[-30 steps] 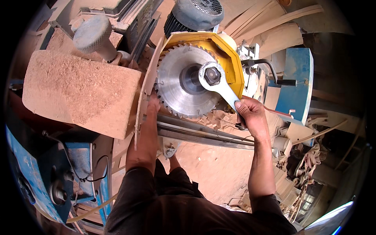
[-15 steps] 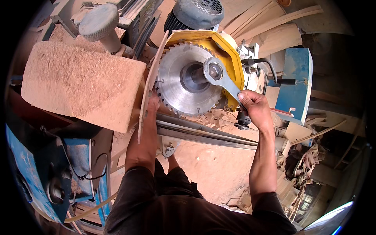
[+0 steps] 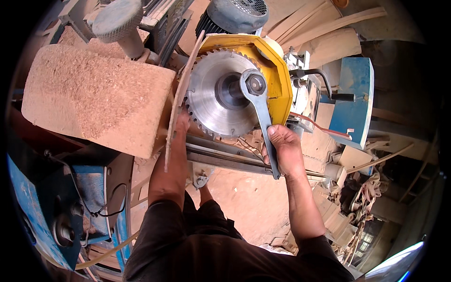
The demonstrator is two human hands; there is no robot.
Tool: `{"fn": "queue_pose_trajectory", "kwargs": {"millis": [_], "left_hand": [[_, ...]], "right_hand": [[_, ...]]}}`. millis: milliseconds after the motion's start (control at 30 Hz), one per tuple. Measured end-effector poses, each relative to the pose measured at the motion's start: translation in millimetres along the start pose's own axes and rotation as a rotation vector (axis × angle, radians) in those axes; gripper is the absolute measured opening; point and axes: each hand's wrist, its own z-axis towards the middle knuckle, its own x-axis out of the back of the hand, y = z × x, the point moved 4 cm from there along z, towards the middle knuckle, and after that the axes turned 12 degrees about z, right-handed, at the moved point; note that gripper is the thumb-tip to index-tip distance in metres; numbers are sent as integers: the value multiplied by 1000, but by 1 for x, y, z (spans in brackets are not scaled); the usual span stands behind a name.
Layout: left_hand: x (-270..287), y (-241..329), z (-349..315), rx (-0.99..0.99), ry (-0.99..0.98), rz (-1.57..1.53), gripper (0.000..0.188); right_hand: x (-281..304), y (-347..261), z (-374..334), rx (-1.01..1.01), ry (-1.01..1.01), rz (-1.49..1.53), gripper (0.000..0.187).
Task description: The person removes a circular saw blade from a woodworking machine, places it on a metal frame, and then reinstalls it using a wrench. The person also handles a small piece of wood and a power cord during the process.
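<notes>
A wrench (image 3: 261, 110) fits with its ring end around the nut (image 3: 255, 84) at the middle of a round saw blade (image 3: 203, 79). My right hand (image 3: 286, 150) is closed on the lower part of its handle, thumb lying along the front. At the blade's lower left rim is my left hand (image 3: 183, 120), partly covered by a thin upright board (image 3: 177, 105); its fingers are hidden, so I cannot see what they grip. Behind the blade stands an open yellow guard (image 3: 282, 96).
A motor (image 3: 237, 16) sits beyond the guard. To its right are a black crank handle (image 3: 329, 87) and a blue panel (image 3: 352, 101). On the left, sawdust covers a wide machine surface (image 3: 94, 94) under a knurled knob (image 3: 117, 21). Metal rails (image 3: 225, 152) run below the blade.
My right hand has swung the wrench handle down and to the left, from a slant to nearly upright. The guard's lower edge has shifted slightly. My left hand stays by the blade.
</notes>
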Motion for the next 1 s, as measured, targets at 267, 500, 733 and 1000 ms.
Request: {"fn": "queue_pose_trajectory", "kwargs": {"millis": [267, 500, 733, 1000], "left_hand": [[-29, 55, -50, 167, -190, -153, 55], [-33, 68, -61, 216, -102, -164, 53], [-34, 70, -58, 206, -89, -175, 51], [-41, 67, -49, 172, -76, -131, 49]], "right_hand": [[-117, 27, -28, 21, -71, 968, 26], [-117, 22, -11, -46, -325, 990, 22], [-114, 23, -12, -62, -304, 922, 22], [-102, 23, -9, -38, -374, 919, 18]]}}
